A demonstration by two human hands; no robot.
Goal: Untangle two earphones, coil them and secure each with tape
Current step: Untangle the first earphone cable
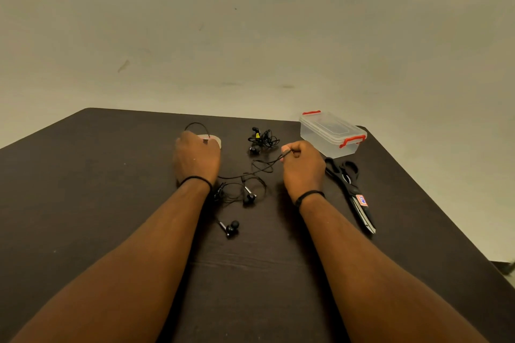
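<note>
On the dark table [111, 203] the loose earphone [245, 192] sprawls between both hands, its cord pinched by the right hand [299, 164] and looping past the curled left hand [196, 160], whose grip I cannot tell.

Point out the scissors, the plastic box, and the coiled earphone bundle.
scissors [351, 189], head view, on the pivot.
plastic box [330, 133], head view, on the clear lid.
coiled earphone bundle [262, 140], head view, on the bunched wire.
</note>
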